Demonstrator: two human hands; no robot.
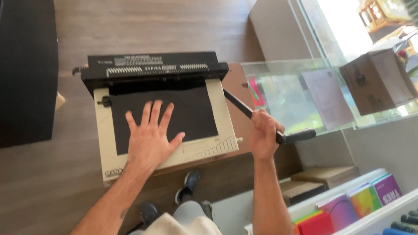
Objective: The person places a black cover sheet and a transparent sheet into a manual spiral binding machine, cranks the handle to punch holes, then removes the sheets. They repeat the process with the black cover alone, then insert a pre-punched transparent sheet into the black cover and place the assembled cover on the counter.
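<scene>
1. I am pressing my left hand [151, 136] flat, fingers spread wide, on the black sheet [168, 116]; it is gripping nothing.
2. The black sheet is lying on the cream bed of the binding machine [160, 110], its far edge tucked under the machine's black head.
3. I am closing my right hand [265, 134] tightly around the black lever [265, 122], which is slanting out from the machine's right side.
4. The machine is sitting on a small brown bench [237, 84] over the wooden floor [142, 12].
5. A glass case [294, 93] is standing just beside the lever, and coloured notebooks [360, 201] are filling a white shelf lower right.
6. My shoes [189, 183] are showing below the bench.
</scene>
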